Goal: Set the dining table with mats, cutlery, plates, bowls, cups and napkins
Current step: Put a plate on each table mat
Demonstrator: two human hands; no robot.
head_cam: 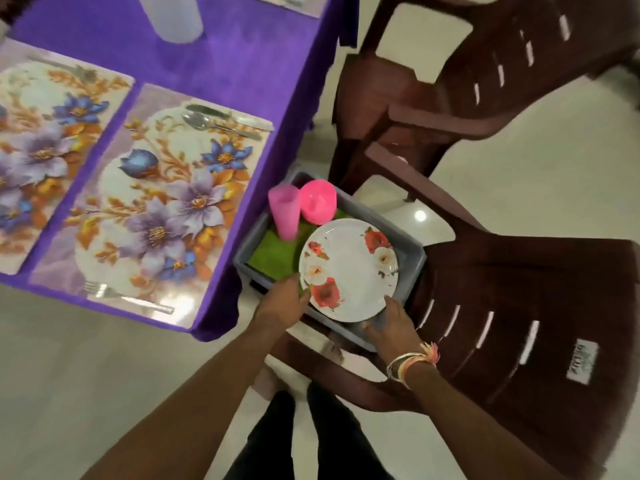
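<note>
1. Bottom of frame, nearest: two bare forearms reaching up to mid-frame
   - Left hand (284, 303): at the left rim of the plate (349, 268), fingertips touching the edge. Whether they have closed under it cannot be told.
   - Right hand (394, 323): bangles (405, 365) at the wrist, thumb on the plate's lower-right rim, fingers spread beneath, so it pinches the plate.
2. Left edge: left mat (41, 150), floral, partly cut off by the frame
3. Centre left: near mat (156, 202), floral
   - Fork (128, 297) along its lower end.
   - Spoon (214, 124) and knife (228, 116) side by side along its upper end.
   - Both mats lie on a purple cloth (242, 57).
4. Top, left of centre: pale container (173, 15), blurred, kind unclear
5. Centre: grey bin (412, 268) on the seat of a chair (519, 323), just beside the table corner
   - Holds green napkins (273, 251) on its floor.
   - Pink cup (284, 213) upright at its upper left, pink bowl (318, 200) touching it.
   - The plate sits tilted over the lower right.
6. Upper right: second chair (450, 81)

Judgement: the plate is being lifted out. The near mat lies left of the plate, on the left hand's side. The mat's long axis runs lower left to upper right, with cutlery at both ends, so the round plate likely goes in the middle, between them
</note>
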